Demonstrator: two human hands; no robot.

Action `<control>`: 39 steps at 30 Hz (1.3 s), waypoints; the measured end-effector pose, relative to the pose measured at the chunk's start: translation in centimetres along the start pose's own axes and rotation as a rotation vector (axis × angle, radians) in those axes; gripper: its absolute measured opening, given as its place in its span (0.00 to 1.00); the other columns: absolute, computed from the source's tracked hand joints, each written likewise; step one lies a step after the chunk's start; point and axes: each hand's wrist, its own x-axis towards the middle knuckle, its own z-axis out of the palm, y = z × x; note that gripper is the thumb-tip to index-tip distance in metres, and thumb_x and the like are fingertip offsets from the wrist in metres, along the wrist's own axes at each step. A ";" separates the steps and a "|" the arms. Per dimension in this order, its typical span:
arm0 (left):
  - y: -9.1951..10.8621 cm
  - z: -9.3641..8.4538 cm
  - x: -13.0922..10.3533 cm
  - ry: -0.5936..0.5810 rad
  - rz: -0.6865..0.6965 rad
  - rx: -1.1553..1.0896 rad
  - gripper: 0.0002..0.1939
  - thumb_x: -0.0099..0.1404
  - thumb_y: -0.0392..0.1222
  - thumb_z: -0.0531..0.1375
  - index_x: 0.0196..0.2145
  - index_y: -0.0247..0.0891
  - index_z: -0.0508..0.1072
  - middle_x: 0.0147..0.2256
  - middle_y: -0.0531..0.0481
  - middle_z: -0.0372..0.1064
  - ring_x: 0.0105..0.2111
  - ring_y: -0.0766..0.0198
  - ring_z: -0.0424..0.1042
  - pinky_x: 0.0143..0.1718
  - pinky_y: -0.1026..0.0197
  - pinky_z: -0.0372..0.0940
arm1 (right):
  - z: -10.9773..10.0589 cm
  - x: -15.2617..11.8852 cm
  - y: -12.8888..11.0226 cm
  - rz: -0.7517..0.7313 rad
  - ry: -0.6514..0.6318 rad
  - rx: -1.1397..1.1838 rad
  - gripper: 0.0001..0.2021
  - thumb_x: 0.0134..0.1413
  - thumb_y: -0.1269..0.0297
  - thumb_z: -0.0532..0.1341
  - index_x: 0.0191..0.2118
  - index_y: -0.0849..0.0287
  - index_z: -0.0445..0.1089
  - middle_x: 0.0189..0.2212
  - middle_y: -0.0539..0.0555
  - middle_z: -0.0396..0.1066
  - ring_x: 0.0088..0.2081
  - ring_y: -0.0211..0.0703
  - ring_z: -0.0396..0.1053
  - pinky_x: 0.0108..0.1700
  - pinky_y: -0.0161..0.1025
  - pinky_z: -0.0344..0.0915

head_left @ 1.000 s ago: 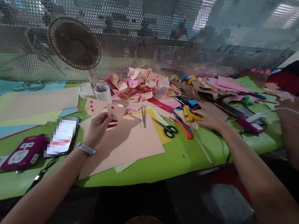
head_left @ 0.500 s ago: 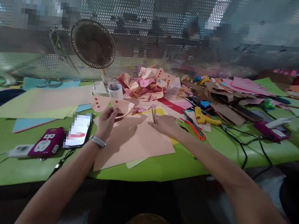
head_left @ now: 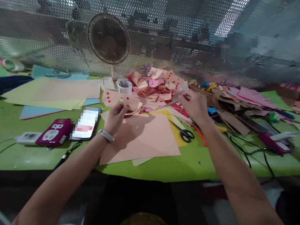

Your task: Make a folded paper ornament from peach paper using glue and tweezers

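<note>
In my left hand [head_left: 116,118] is a pink paper strip [head_left: 111,98] with red diamond marks, pinched between thumb and fingers. My right hand [head_left: 194,102] is raised at the right of the paper pile, its fingers closed on slim tweezers [head_left: 171,103] that point left. Whether the tips hold anything is too small to tell. A large pink sheet [head_left: 147,137] lies on the green table below both hands. Black-handled scissors [head_left: 186,134] rest on yellow paper [head_left: 177,131] at its right edge. Behind the hands is a heap of folded pink pieces [head_left: 155,86].
A phone [head_left: 86,123] and a purple device [head_left: 55,132] with a white cable lie at the left. Behind them are coloured sheets [head_left: 66,91], a white cup [head_left: 125,87] and a fan [head_left: 108,38]. Brown scraps [head_left: 231,119] and black cables [head_left: 243,147] lie at the right.
My right hand has moved right and up from the pink sheet with the tweezers, uncovering the black scissors. The left hand still holds the strip. The view has shifted slightly.
</note>
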 end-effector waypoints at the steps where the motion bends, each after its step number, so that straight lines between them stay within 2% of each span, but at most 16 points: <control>1: 0.0 0.0 0.0 -0.002 0.001 0.003 0.21 0.55 0.56 0.66 0.37 0.36 0.73 0.36 0.46 0.75 0.35 0.61 0.76 0.38 0.58 0.72 | 0.0 0.0 -0.4 -0.013 -0.024 0.066 0.10 0.59 0.60 0.57 0.32 0.59 0.72 0.27 0.56 0.75 0.29 0.46 0.74 0.37 0.43 0.69; 4: 0.1 0.0 -0.1 -0.008 -0.009 0.019 0.21 0.56 0.56 0.65 0.38 0.36 0.73 0.36 0.46 0.75 0.36 0.61 0.76 0.39 0.58 0.72 | 0.9 -0.3 -1.8 -0.052 -0.147 0.231 0.08 0.57 0.63 0.58 0.31 0.60 0.70 0.21 0.51 0.72 0.20 0.38 0.69 0.26 0.35 0.65; 7: 0.1 0.0 -0.2 -0.006 -0.021 0.023 0.21 0.56 0.56 0.65 0.39 0.36 0.73 0.36 0.46 0.75 0.36 0.61 0.76 0.39 0.58 0.73 | 2.5 -1.0 -2.9 -0.070 -0.213 0.307 0.07 0.54 0.63 0.60 0.28 0.59 0.69 0.18 0.48 0.70 0.18 0.36 0.67 0.24 0.33 0.62; 11: -0.1 0.0 0.0 -0.003 0.000 0.029 0.20 0.56 0.57 0.65 0.37 0.37 0.72 0.34 0.47 0.74 0.35 0.60 0.76 0.38 0.58 0.73 | 3.9 -1.8 -2.8 0.051 -0.341 0.284 0.10 0.54 0.61 0.60 0.25 0.58 0.68 0.14 0.48 0.69 0.16 0.38 0.66 0.23 0.34 0.61; 13: -0.3 0.0 0.0 -0.017 -0.008 0.028 0.20 0.56 0.57 0.65 0.36 0.37 0.72 0.33 0.48 0.74 0.35 0.61 0.76 0.37 0.58 0.73 | 4.4 -1.7 -2.3 0.073 -0.329 0.219 0.12 0.53 0.63 0.60 0.21 0.58 0.68 0.14 0.50 0.70 0.17 0.39 0.68 0.24 0.34 0.62; 15: -0.4 0.0 0.1 -0.032 -0.027 0.022 0.20 0.56 0.56 0.66 0.36 0.37 0.72 0.34 0.48 0.74 0.35 0.61 0.76 0.37 0.58 0.73 | 5.0 -1.3 -2.0 0.083 -0.292 0.283 0.13 0.53 0.63 0.60 0.20 0.59 0.68 0.16 0.52 0.71 0.18 0.40 0.70 0.25 0.34 0.64; 20: -0.4 0.1 0.1 -0.026 -0.058 0.032 0.21 0.55 0.57 0.66 0.36 0.37 0.72 0.33 0.48 0.74 0.35 0.60 0.76 0.36 0.59 0.73 | 8.2 -0.3 -2.9 0.314 -0.130 0.861 0.09 0.55 0.60 0.59 0.30 0.60 0.70 0.20 0.52 0.74 0.21 0.38 0.73 0.20 0.28 0.62; 23: -0.4 0.0 0.1 -0.006 -0.065 0.018 0.21 0.54 0.57 0.67 0.35 0.37 0.72 0.33 0.48 0.74 0.36 0.60 0.76 0.37 0.59 0.73 | 10.5 -0.9 -3.4 0.410 -0.069 0.996 0.08 0.55 0.60 0.60 0.36 0.59 0.68 0.21 0.49 0.74 0.22 0.36 0.74 0.20 0.26 0.62; 28: -0.6 -0.1 0.3 0.016 -0.093 -0.031 0.18 0.54 0.54 0.68 0.33 0.36 0.72 0.33 0.48 0.74 0.36 0.61 0.76 0.40 0.57 0.73 | 12.5 -2.2 -2.5 0.469 -0.033 1.066 0.09 0.56 0.59 0.60 0.38 0.58 0.67 0.22 0.47 0.73 0.23 0.35 0.74 0.23 0.27 0.66; 32: -0.7 -0.2 0.3 0.020 -0.118 -0.039 0.18 0.55 0.53 0.68 0.33 0.36 0.72 0.32 0.48 0.73 0.37 0.59 0.77 0.43 0.55 0.72 | 12.8 -2.4 -2.0 0.530 -0.070 1.040 0.10 0.55 0.58 0.60 0.40 0.57 0.67 0.22 0.47 0.73 0.23 0.36 0.73 0.20 0.27 0.63; 39: -0.8 -0.3 0.4 0.012 -0.126 -0.009 0.18 0.54 0.54 0.68 0.33 0.37 0.72 0.33 0.48 0.73 0.37 0.59 0.77 0.42 0.55 0.73 | 13.1 -2.4 -1.8 0.510 -0.057 1.050 0.11 0.54 0.56 0.61 0.39 0.57 0.66 0.22 0.46 0.72 0.23 0.36 0.74 0.20 0.27 0.63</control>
